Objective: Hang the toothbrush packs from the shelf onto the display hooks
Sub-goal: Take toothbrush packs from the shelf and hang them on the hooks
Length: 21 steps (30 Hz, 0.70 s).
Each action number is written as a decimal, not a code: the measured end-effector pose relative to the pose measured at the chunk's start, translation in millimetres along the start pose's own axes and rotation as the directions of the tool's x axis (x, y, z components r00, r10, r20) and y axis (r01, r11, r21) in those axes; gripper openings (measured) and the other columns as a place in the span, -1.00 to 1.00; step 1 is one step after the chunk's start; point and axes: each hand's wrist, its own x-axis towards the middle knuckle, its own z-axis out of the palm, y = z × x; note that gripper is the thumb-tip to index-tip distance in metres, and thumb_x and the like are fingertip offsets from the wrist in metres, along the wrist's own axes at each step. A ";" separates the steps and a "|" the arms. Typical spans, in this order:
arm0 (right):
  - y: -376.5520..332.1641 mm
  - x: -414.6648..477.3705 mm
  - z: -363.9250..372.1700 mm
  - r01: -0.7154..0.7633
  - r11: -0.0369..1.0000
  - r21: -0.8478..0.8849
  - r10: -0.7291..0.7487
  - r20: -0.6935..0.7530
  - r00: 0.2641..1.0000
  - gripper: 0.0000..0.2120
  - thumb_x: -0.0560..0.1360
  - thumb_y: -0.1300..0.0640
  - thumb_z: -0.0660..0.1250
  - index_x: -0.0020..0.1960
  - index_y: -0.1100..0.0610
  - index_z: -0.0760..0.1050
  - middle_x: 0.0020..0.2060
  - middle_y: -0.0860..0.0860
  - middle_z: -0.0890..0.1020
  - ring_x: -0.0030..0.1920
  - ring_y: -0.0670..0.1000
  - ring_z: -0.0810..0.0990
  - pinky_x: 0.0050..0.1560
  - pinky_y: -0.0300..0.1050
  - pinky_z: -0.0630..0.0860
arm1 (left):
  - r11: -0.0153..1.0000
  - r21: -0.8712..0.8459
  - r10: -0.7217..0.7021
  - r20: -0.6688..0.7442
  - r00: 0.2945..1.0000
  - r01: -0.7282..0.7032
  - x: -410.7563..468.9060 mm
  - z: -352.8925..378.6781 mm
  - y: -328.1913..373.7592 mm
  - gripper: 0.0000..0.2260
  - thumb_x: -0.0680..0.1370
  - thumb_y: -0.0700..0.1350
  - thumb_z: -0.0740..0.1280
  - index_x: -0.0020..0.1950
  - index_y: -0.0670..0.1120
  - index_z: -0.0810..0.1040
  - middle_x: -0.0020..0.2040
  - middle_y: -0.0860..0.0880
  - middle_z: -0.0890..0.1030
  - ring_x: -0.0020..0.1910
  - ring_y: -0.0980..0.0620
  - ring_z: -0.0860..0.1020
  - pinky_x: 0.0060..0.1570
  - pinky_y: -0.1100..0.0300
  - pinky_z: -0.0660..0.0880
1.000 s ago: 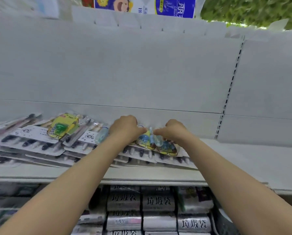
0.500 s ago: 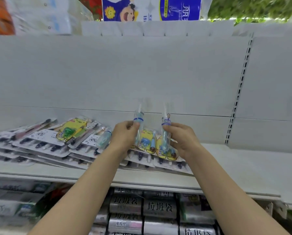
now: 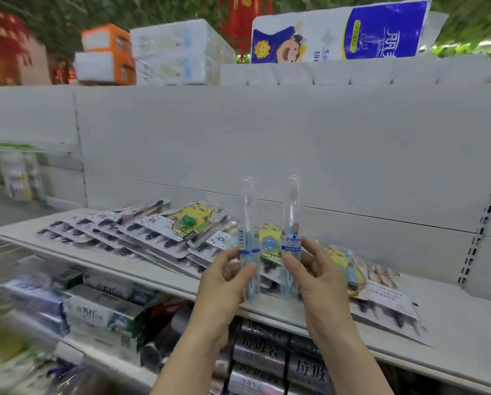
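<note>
Holding two slim toothbrush packs (image 3: 291, 223) upright above the shelf (image 3: 452, 323), our fingers (image 3: 294, 265) pinch their lower halves; probably light, stiff, slippery plastic.

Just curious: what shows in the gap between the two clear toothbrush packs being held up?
In the head view, a yellow cartoon pack lying on the shelf shows between the left pack and the right pack.
</note>
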 end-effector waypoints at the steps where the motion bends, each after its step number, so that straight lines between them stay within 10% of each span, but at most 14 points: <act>1: 2.7 -1.9 10.7 -0.002 1.000 0.017 0.002 0.012 1.000 -0.59 0.46 0.16 0.50 0.26 -0.08 0.54 -0.01 -0.02 0.72 0.04 -0.08 0.69 -0.01 -0.22 0.56 | 1.000 -0.009 -0.001 -0.022 1.000 0.001 -1.4 -11.8 1.1 -0.76 0.56 -0.18 0.40 0.19 0.06 0.54 -0.19 0.09 0.71 -0.13 0.12 0.68 -0.02 0.07 0.60; 12: 29.8 -54.9 206.9 -0.027 0.990 0.137 0.012 0.105 0.994 -0.64 0.51 0.26 0.45 0.27 0.03 0.54 -0.07 -0.06 0.71 0.01 -0.08 0.67 0.02 -0.25 0.54 | 0.998 -0.047 0.022 -0.206 0.978 -0.033 -24.6 -228.6 41.0 -0.79 0.55 -0.19 0.42 0.13 0.06 0.55 -0.28 0.13 0.67 -0.23 0.08 0.62 -0.20 0.08 0.50; 21: 74.1 -122.0 412.5 -0.097 0.984 0.149 0.068 0.190 0.980 -0.64 0.46 0.20 0.51 0.24 0.05 0.59 -0.01 -0.12 0.73 0.01 -0.19 0.67 -0.01 -0.26 0.55 | 0.999 -0.011 0.041 -0.359 0.932 -0.048 -53.7 -449.9 80.3 -0.72 0.53 -0.22 0.43 0.17 0.07 0.55 -0.05 0.05 0.73 0.02 -0.04 0.66 0.06 -0.08 0.53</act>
